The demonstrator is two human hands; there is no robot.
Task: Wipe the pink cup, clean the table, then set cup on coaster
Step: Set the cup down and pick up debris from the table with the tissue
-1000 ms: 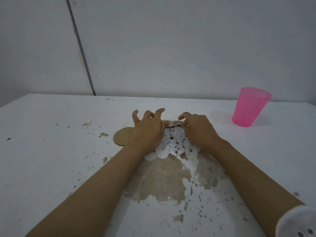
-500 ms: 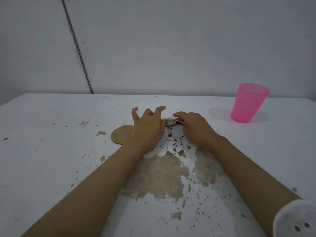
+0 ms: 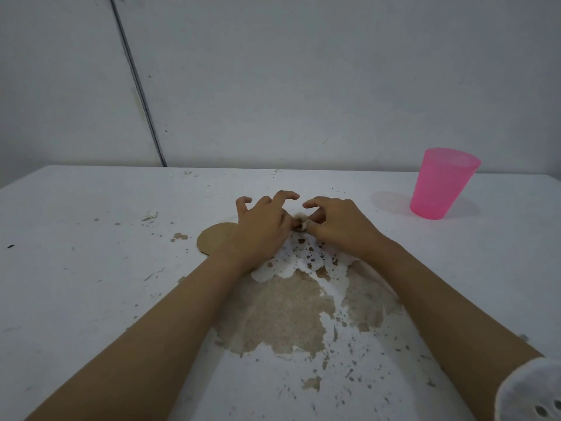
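Both hands meet over the middle of the white table (image 3: 91, 268), and a small crumpled wad (image 3: 301, 221), beige and white, is caught between them. Whether it is cloth or tissue cannot be told. The left hand (image 3: 261, 229) lies palm down. Its grip closes on the wad at the thumb side, while its other fingers (image 3: 285, 194) arch up, spread apart and curled at the tips. The right hand (image 3: 340, 229) faces it from three o'clock. Its grip pinches the other side of the wad between thumb and fingertips, and its forefinger hooks over the top. Both forearms run back toward six o'clock, the right one ending in a white cuff (image 3: 534, 390) at the lower corner of the view.

The pink cup (image 3: 440, 186) stands upright on the table at about two o'clock from the hands, well apart from them and close to the table's far edge, with nothing touching it. The round brown coaster (image 3: 212, 240) lies flat at nine o'clock from the wad. Its right part is hidden under the left hand and wrist.

At six o'clock from the hands, between the forearms, is a large worn patch (image 3: 282, 317) where the white surface has come off and a brown layer shows, with many small flecks scattered round it. A pale scrap (image 3: 149, 215) lies at nine o'clock, beyond the coaster. Behind the table rises a grey wall (image 3: 303, 71), with a dark line (image 3: 136, 83) running down it at eleven o'clock.
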